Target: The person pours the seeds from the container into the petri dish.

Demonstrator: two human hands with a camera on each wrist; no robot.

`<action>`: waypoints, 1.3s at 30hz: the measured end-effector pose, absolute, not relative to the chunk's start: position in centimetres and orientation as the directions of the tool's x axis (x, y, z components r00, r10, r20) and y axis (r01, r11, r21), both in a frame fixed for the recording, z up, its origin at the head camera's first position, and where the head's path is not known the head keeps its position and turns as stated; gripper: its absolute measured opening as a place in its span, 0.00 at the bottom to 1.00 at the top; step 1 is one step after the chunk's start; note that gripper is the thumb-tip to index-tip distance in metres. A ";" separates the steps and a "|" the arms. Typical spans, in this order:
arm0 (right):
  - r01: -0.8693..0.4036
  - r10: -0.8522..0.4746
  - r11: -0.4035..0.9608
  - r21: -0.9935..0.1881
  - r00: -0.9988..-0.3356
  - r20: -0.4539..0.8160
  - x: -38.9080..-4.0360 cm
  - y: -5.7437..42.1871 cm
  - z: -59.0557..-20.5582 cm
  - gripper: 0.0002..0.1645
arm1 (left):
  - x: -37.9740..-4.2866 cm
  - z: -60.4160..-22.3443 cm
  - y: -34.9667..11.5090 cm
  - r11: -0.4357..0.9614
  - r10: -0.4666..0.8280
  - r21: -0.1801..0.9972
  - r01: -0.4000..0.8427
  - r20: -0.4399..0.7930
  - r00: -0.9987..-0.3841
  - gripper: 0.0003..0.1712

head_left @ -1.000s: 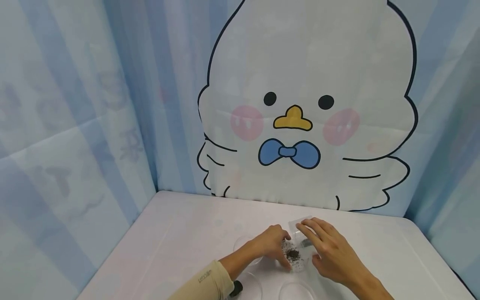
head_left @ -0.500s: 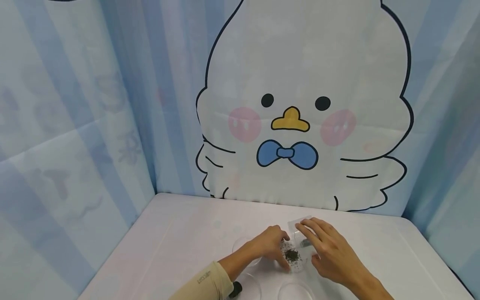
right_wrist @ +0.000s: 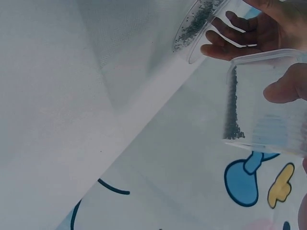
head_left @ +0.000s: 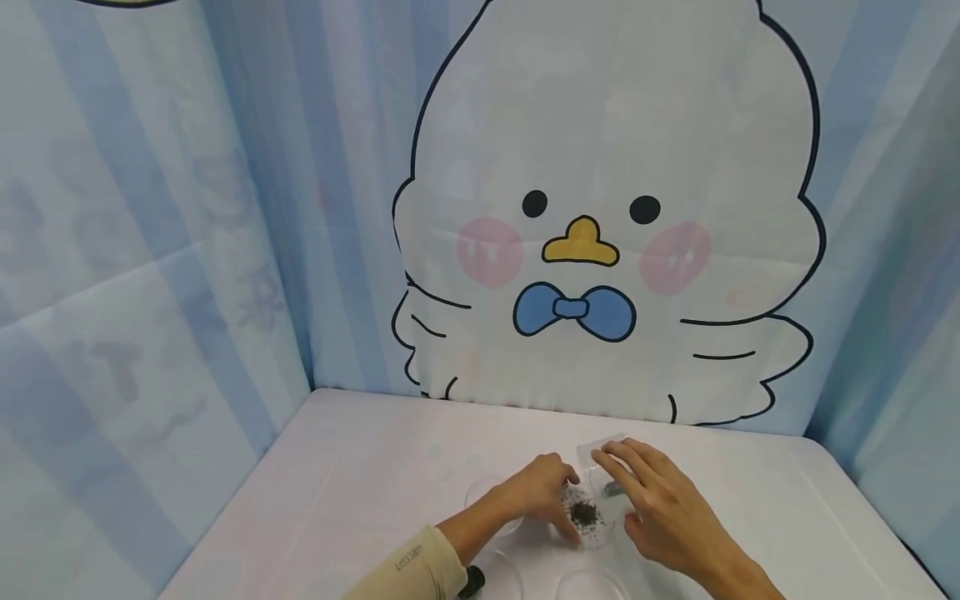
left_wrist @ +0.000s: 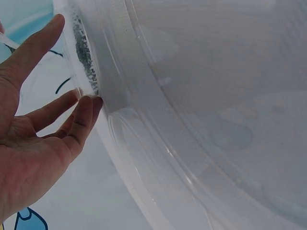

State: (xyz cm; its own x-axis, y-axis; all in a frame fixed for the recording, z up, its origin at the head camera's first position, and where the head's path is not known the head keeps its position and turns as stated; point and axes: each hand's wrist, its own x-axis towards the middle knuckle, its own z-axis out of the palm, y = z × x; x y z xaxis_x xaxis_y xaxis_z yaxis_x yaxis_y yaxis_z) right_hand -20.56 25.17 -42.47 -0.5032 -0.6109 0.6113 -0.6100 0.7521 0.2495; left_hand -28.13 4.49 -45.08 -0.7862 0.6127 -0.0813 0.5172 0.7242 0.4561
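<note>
My left hand [head_left: 542,493] holds a shallow clear round dish [left_wrist: 72,62] between thumb and fingertips, with its edge on the table. Dark small granules [head_left: 583,512] lie scattered in the dish, thickest near its middle. Just to the right, my right hand [head_left: 663,507] grips a clear straight-sided plastic container [right_wrist: 261,108], its thumb against the wall. More dark granules [right_wrist: 232,108] are gathered along one side inside that container. In the head view its mouth is partly hidden by the right fingers, and the container stands close beside the dish.
Several other clear round dishes stand on the white table [head_left: 375,467]: one dish [head_left: 480,485] behind the left wrist, another dish [head_left: 519,575] by the sleeve, a third dish [head_left: 592,575] at the front. A small dark object [head_left: 472,581] sits beside the sleeve. Printed curtains [head_left: 360,208] enclose the table.
The head view has shifted slightly, so the scene sits a few pixels lower. Both hands keep their holds and places beside each other.
</note>
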 end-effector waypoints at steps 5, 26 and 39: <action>-0.607 -0.605 0.756 0.248 -0.502 0.618 -20.4 25.1 -42.3 0.55 | -27.9 -44.8 4.4 0.719 0.613 0.461 0.520 -0.069 -0.787 0.42; -0.629 -0.625 0.737 0.248 -0.493 0.606 -20.5 24.4 -42.5 0.54 | -27.7 -44.6 4.4 0.700 0.597 0.533 0.475 -0.072 -0.799 0.36; -0.627 -0.609 0.744 0.230 -0.496 0.619 -20.5 23.9 -42.1 0.55 | -27.8 -44.6 4.3 0.692 0.606 0.539 0.480 -0.071 -0.792 0.37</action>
